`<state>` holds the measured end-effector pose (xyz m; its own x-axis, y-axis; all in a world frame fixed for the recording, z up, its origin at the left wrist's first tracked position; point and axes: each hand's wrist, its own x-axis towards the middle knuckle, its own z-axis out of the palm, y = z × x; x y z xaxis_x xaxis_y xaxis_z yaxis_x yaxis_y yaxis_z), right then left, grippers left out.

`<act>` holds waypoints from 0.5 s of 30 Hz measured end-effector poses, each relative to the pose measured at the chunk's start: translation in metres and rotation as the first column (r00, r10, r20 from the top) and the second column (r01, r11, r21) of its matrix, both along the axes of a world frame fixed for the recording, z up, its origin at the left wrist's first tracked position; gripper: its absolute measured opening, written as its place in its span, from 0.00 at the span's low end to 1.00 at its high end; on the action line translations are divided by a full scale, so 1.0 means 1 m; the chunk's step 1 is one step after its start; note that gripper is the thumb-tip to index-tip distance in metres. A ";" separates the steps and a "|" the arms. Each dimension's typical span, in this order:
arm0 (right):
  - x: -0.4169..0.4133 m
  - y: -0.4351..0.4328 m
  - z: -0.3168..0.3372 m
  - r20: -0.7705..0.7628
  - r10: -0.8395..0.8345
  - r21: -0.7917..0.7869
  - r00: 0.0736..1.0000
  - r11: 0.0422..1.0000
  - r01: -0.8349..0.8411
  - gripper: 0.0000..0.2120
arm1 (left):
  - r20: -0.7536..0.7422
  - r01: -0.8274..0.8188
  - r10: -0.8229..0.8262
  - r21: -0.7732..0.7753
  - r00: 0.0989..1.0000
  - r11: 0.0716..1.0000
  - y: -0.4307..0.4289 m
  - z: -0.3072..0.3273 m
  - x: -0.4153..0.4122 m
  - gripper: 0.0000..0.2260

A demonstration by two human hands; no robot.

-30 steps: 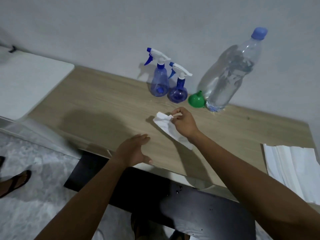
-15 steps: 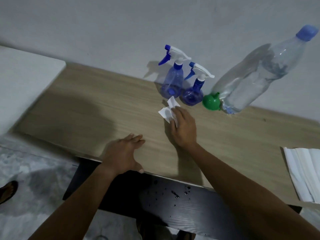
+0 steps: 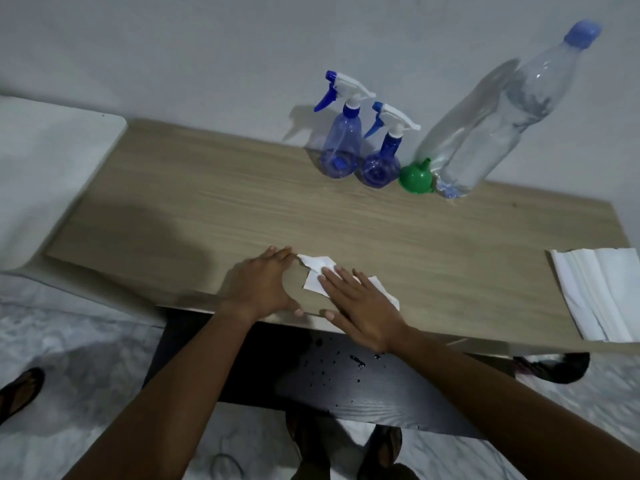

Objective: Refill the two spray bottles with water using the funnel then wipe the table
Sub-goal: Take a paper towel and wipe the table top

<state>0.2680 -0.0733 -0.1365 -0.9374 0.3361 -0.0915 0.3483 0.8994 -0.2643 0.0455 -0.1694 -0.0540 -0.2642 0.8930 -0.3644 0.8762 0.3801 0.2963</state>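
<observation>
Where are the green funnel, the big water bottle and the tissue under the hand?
green funnel (image 3: 415,179): head view, on its wide cone.
water bottle (image 3: 498,133): head view, mid-body.
tissue (image 3: 317,271): head view, exposed left part.

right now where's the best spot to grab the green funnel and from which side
Pinch the narrow spout of the green funnel from above. It sits mouth-down with the spout pointing up, so the stem is the free part. The right spray bottle and the big water bottle crowd its sides, so a sideways grasp looks tight.
</observation>
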 end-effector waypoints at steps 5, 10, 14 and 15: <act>0.043 -0.016 -0.007 -0.061 0.037 -0.036 0.997 0.999 -0.039 0.27 | -0.042 0.110 -0.113 -0.071 0.993 0.991 0.006 -0.004 0.016 0.47; 0.074 -0.015 -0.008 -0.118 0.061 0.090 0.991 0.995 -0.050 0.30 | -0.081 0.180 -0.185 -0.063 0.979 0.982 0.007 -0.012 0.040 0.42; 0.103 -0.005 0.016 -0.143 -0.076 0.070 0.987 0.994 0.087 0.30 | -0.014 0.217 -0.218 -0.066 0.976 0.974 0.022 -0.007 0.054 0.38; 0.112 0.000 0.024 -0.182 -0.188 0.031 0.965 0.980 0.196 0.27 | 0.004 0.209 -0.209 -0.044 0.978 0.977 0.029 -0.005 0.060 0.37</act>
<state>0.3796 -0.0737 -0.1123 -0.8546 0.5113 0.0911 0.4671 0.8334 -0.2955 0.1055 -0.1399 -0.0593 -0.0741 0.9114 -0.4047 0.9377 0.2018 0.2828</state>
